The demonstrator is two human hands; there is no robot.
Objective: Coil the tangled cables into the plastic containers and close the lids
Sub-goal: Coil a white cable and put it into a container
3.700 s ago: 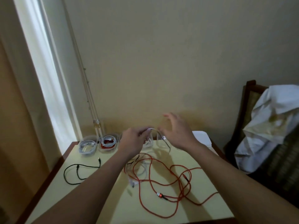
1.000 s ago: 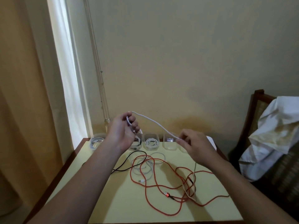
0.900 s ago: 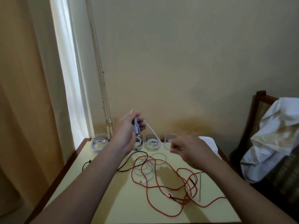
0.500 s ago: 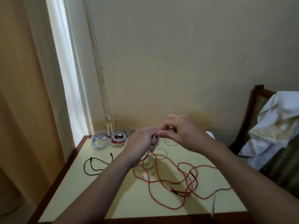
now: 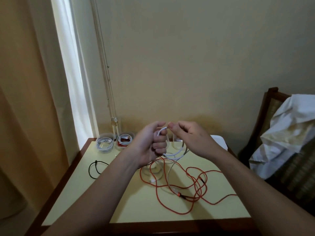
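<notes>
Mid-coil on white cable [image 5: 175, 155]: gripped in loops inside curled left hand [image 5: 151, 143]; pinched just beside left thumb by right hand [image 5: 189, 137]; slack hanging below both sets of fingers to table [image 5: 136, 206]. Filled already: clear container [image 5: 105, 134] and second container [image 5: 127, 133], left of left knuckles; lids unreadable. Judged outstanding: orange cable [image 5: 170, 204] sprawled below right wrist; black cable [image 5: 95, 167] well left of fingers; lid closing.

1. Pale yellow table [image 5: 136, 212], dark wooden edge.
2. Bears a looped red cable [image 5: 178, 195] right of centre.
3. Bears a black cable [image 5: 89, 169] at left.
4. Bears two clear containers [image 5: 104, 150], back left, coiled cables inside.
</notes>
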